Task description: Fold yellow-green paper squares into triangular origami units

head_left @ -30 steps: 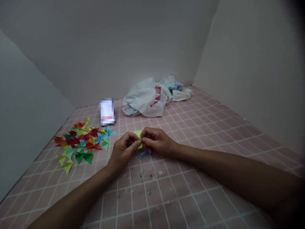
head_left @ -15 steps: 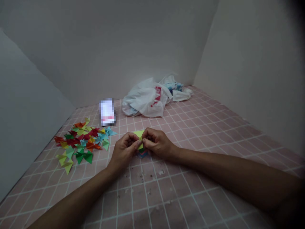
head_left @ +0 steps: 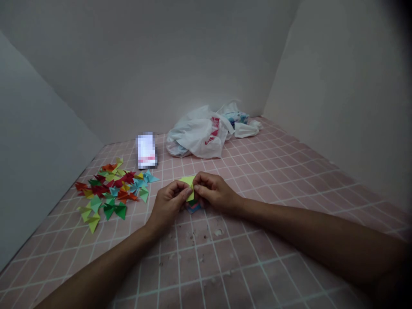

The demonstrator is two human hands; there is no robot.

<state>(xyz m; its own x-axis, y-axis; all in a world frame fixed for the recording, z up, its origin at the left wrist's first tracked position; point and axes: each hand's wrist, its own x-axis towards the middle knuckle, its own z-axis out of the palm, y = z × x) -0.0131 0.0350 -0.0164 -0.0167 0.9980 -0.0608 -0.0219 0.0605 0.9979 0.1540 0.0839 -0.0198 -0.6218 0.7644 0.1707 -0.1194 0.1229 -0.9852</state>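
Between my hands is a small piece of yellow paper [head_left: 187,180], partly covered by my fingers. My left hand [head_left: 169,201] pinches it from the left, thumb and index finger pressed together. From the other side my right hand [head_left: 215,192] grips it the same way, with curled fingers. Just below the yellow paper, a stack of coloured paper [head_left: 193,208] shows green, pink and blue edges on the tiled surface. To the left lies a pile of folded paper pieces [head_left: 112,189] in red, orange, yellow, green and light blue.
A phone [head_left: 146,150] with a lit, blurred screen stands behind the pile. Near the back wall lies a crumpled white plastic bag [head_left: 196,133] with red print, and a blue-and-white package [head_left: 236,117] sits beside it. Walls bound the pink tiled surface [head_left: 273,171].
My right thumb and fingers have shifted slightly at the edge of the yellow paper. The whole view has moved a little; the pile, phone and bag stay in place.
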